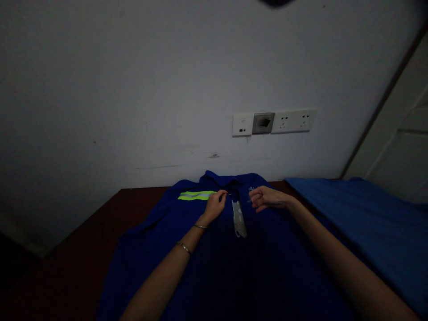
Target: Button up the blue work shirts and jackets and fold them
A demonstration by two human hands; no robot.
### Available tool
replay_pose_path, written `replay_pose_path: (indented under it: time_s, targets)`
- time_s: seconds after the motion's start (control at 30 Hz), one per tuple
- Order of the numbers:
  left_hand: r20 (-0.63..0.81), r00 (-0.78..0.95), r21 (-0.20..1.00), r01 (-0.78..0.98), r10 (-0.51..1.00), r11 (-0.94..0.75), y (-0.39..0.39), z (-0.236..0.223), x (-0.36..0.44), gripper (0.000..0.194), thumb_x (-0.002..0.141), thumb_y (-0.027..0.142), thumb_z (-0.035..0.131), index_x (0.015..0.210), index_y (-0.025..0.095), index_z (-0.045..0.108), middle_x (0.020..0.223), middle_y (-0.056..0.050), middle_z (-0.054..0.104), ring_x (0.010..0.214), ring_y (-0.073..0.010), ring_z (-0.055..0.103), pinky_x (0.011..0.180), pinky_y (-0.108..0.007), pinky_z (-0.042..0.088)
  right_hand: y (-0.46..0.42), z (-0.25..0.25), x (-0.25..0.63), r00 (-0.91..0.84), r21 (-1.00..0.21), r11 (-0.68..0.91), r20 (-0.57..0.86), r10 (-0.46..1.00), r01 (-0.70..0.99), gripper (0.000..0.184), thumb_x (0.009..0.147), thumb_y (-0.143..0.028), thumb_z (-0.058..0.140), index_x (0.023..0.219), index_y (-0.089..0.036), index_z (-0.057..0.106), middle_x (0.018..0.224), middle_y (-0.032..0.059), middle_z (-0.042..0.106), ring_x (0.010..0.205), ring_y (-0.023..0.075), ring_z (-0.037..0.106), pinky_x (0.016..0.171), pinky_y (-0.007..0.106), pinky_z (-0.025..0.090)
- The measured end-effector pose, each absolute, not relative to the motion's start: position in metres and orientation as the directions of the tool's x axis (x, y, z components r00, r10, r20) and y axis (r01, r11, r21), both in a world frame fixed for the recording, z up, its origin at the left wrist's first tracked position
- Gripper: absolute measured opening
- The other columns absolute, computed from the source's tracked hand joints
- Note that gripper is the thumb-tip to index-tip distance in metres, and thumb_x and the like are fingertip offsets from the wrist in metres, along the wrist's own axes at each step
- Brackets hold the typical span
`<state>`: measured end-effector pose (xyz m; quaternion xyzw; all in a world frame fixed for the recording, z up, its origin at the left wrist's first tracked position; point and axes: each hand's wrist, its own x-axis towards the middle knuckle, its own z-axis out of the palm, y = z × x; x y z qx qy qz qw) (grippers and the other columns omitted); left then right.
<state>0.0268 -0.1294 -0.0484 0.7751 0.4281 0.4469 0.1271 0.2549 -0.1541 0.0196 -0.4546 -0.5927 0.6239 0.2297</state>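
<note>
In the head view, the blue jacket [187, 223] lies spread on the dark red surface [133, 198], with a long grey item [239, 219] on its front, between the 2 hands and slightly nearer the person. The left hand [216, 205] has its fingertips together near the collar [222, 179]; the right hand [265, 197] curls loosely by the chest print [251, 189] (its grip I cannot tell). Light fingertips, steady wrists and flat cloth should suit such close work.
</note>
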Motion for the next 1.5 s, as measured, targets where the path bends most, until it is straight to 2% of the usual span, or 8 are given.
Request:
replay_pose_path:
  time_s: [0.17,0.4,0.6,0.83,1.0,1.1,1.33,1.5]
  targets:
    - [0.612,0.233,0.572,0.530,0.756,-0.626,-0.130,-0.049,0.026,0.021,0.083,0.020,0.044,0.094,0.018,0.062,0.090,-0.004,0.066,0.083,-0.0150,0.060,0.079,-0.027,0.044,-0.154,0.020,0.251,-0.442,-0.957,-0.175,-0.263,0.858,0.232,0.024,0.052,-0.004,0.060,0.075,-0.013,0.058,0.068,0.0016,0.059,0.064,0.0127,0.058,0.063,0.028,0.054]
    - [0.588,0.219,0.601,0.527,0.779,-0.601,-0.130,-0.049,0.027,0.021,0.079,0.017,0.048,0.094,0.017,0.064,0.094,-0.004,0.067,0.087,-0.0162,0.060,0.083,-0.029,0.044,-0.149,0.021,0.237,-0.231,-0.964,-0.179,-0.222,0.947,0.195,0.030,0.056,-0.008,0.061,0.085,-0.012,0.060,0.072,0.0034,0.062,0.067,0.0126,0.060,0.065,0.028,0.054]
    - [0.587,0.156,0.673,0.451,0.794,-0.586,-0.126,-0.048,0.028,0.020,0.078,0.014,0.049,0.091,0.015,0.065,0.092,-0.005,0.067,0.086,-0.0152,0.060,0.081,-0.028,0.045,-0.143,0.028,0.211,-0.091,-0.967,-0.133,-0.155,0.984,0.215,0.029,0.056,-0.005,0.059,0.084,-0.011,0.059,0.057,0.0003,0.060,0.054,0.0107,0.057,0.055,0.023,0.052]
    - [0.582,0.154,0.684,0.438,0.798,-0.584,-0.129,-0.046,0.031,0.022,0.080,0.014,0.047,0.093,0.015,0.065,0.094,-0.006,0.067,0.087,-0.0160,0.060,0.082,-0.029,0.045,-0.123,0.029,0.191,0.064,-0.953,-0.093,-0.078,0.995,0.290,0.031,0.058,-0.003,0.055,0.088,-0.008,0.061,0.046,-0.0030,0.055,0.040,0.0087,0.051,0.044,0.018,0.044]
    - [0.590,0.148,0.680,0.438,0.794,-0.587,-0.134,-0.046,0.031,0.022,0.081,0.016,0.048,0.094,0.016,0.065,0.093,-0.006,0.067,0.084,-0.0157,0.061,0.079,-0.029,0.046,-0.113,0.012,0.184,0.050,-0.876,-0.023,0.001,0.999,0.481,0.028,0.058,-0.007,0.057,0.084,-0.009,0.067,0.045,-0.0021,0.057,0.043,0.0090,0.052,0.046,0.017,0.040]
    - [0.620,0.198,0.621,0.467,0.759,-0.629,-0.134,-0.049,0.029,0.023,0.081,0.015,0.048,0.095,0.017,0.065,0.093,-0.005,0.067,0.084,-0.0155,0.060,0.079,-0.028,0.045,-0.114,-0.002,0.182,0.069,-0.840,-0.013,0.029,0.997,0.543,0.031,0.059,-0.007,0.056,0.088,-0.010,0.067,0.046,-0.0019,0.058,0.045,0.0099,0.054,0.047,0.017,0.038]
    - [0.630,0.325,0.464,0.571,0.706,-0.677,-0.138,-0.056,0.025,0.023,0.080,0.013,0.048,0.093,0.016,0.066,0.084,-0.006,0.066,0.079,-0.0159,0.058,0.077,-0.029,0.043,-0.129,-0.036,0.191,-0.016,-0.916,0.020,0.015,1.000,0.400,0.033,0.058,-0.008,0.050,0.089,-0.008,0.063,0.048,-0.0033,0.056,0.044,0.0097,0.052,0.045,0.018,0.039]
    - [0.616,0.360,0.465,0.552,0.701,-0.692,-0.137,-0.057,0.024,0.025,0.080,0.011,0.046,0.094,0.016,0.066,0.087,-0.006,0.066,0.081,-0.0158,0.058,0.078,-0.029,0.043,-0.137,-0.042,0.194,-0.096,-0.921,0.077,0.044,0.994,0.383,0.030,0.061,-0.011,0.048,0.087,-0.009,0.064,0.053,-0.0021,0.058,0.046,0.0089,0.050,0.048,0.018,0.040]
